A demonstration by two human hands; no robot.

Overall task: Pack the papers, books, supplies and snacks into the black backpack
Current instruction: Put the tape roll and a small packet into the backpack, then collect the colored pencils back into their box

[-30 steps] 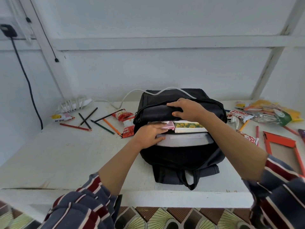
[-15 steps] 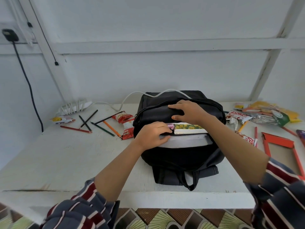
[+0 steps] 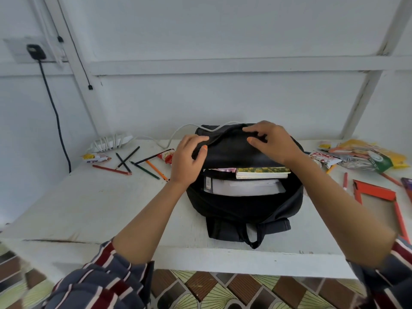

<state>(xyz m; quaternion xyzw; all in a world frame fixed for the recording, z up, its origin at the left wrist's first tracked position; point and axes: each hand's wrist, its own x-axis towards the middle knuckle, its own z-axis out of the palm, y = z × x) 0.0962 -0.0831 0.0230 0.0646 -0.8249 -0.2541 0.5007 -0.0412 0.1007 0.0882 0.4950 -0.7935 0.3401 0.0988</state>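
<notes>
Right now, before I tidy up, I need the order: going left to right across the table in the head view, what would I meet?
Yellow snack packet → scattered pencils → red snack packet → black backpack → pile of snack packets.

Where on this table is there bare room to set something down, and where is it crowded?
The widest bare patch of the table is near-left, bordered by the pencils, the black backpack and the front edge. A narrower strip lies between backpack and orange frame, under the right forearm. Crowded: the far-right corner with snack packets, and the far-left around the pencils.
</notes>
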